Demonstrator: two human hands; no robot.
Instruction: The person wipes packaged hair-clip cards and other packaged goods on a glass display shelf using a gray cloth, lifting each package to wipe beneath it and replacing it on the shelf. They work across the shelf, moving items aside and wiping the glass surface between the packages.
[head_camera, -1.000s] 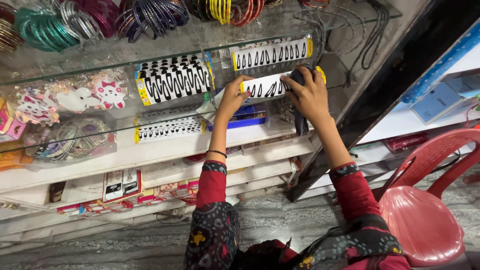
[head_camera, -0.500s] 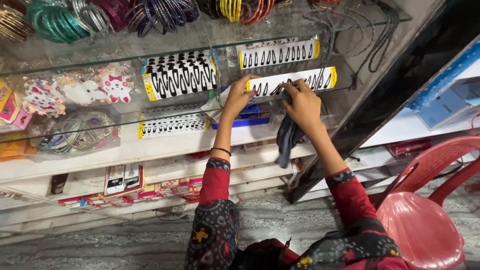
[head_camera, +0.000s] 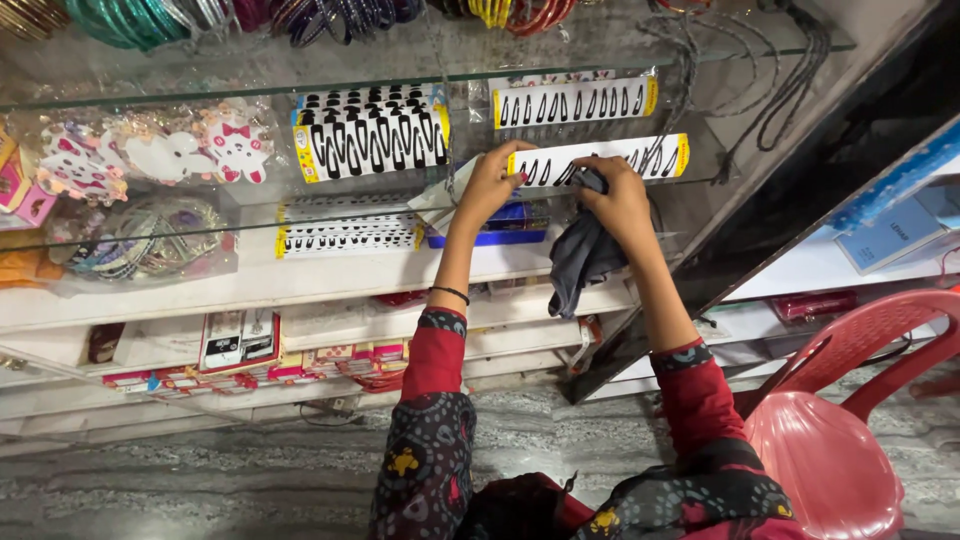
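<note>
Moved: since 0.5 s ago the hair-clip card (head_camera: 600, 160) sits a bit flatter on the glass shelf (head_camera: 700, 190); the grey cloth (head_camera: 585, 255) hangs lower from the right hand; both hands stay at the card.
Left hand (head_camera: 490, 185): fingers pinched on the card's left end, holding it down.
Right hand (head_camera: 620, 195): fingers closed round the cloth, bunched at the card's middle; rest of the cloth dangles below the shelf edge.
Card, where: on the glass shelf, just below a second clip card (head_camera: 575, 100), right of a bigger clip sheet (head_camera: 370, 135).
Card, handling: prob. light, thin, bendy; clips could snag the cloth; best held by the ends, as now.
Cloth, handling: soft, limp, light; grips anywhere.
Card, looks: long white strip, yellow ends, row of black snap clips; right part partly hidden by glare, so count unclear.
Nearby: red plastic chair (head_camera: 840, 440) to the right, well apart.
</note>
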